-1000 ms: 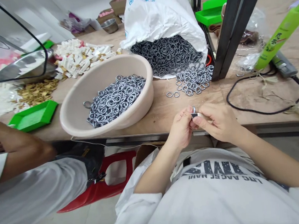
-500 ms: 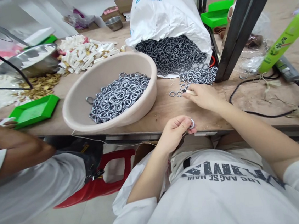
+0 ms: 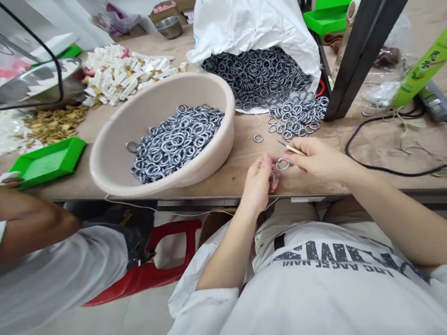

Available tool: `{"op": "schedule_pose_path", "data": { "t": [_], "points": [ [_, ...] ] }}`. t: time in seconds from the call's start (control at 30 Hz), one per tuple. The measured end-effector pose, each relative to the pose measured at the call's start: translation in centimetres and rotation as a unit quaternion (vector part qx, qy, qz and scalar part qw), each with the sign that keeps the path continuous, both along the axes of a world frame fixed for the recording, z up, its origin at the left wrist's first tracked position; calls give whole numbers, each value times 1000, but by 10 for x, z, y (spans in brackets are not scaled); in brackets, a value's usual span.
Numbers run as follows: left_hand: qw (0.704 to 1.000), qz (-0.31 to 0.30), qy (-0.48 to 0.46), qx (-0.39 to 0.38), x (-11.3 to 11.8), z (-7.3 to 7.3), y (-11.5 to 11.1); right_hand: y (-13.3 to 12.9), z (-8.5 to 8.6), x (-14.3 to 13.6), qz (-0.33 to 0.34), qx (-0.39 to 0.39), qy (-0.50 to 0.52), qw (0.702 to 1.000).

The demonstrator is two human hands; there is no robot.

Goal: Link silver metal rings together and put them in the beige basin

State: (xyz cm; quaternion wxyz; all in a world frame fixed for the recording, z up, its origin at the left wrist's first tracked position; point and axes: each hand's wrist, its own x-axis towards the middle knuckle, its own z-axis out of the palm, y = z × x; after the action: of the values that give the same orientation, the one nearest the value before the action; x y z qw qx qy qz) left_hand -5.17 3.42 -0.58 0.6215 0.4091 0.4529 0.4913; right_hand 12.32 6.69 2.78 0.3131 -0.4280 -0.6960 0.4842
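In the head view, right of the basin (image 3: pixel 112 155), the right hand (image 3: pixel 320 160) gripped a slim pale-handled tool (image 3: pixel 294 150), its long axis running toward the basin. A grey ring (image 3: pixel 283 168) showed between both hands, at the right fingertips, while the left hand (image 3: pixel 256 181), nearer the basin, pinched a second ring (image 3: pixel 273 176).

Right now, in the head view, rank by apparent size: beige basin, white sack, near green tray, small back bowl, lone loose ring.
1. White sack and beige basin: too alike to rank; the frame cuts off the sack
2. Near green tray
3. Small back bowl
4. Lone loose ring
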Motion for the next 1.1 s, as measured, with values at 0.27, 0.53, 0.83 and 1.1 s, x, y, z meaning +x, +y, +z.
{"op": "schedule_pose_path", "data": {
  "t": [0.27,0.53,0.83,1.1],
  "points": [
    [999,13,-17,33,33,1,-19,-35,-15,-4,-104,43,120,986],
    [993,47,-104,-30,38,21,-24,-46,-9,5,-93,197,-39,975],
    [988,65,-126,-64,40,24,-25,-62,-3,0,-64,289,-188,937],
    [989,16,-135,-52,34,19,-32,-23,-21,11,-181,197,-207,941]
  ]
}}
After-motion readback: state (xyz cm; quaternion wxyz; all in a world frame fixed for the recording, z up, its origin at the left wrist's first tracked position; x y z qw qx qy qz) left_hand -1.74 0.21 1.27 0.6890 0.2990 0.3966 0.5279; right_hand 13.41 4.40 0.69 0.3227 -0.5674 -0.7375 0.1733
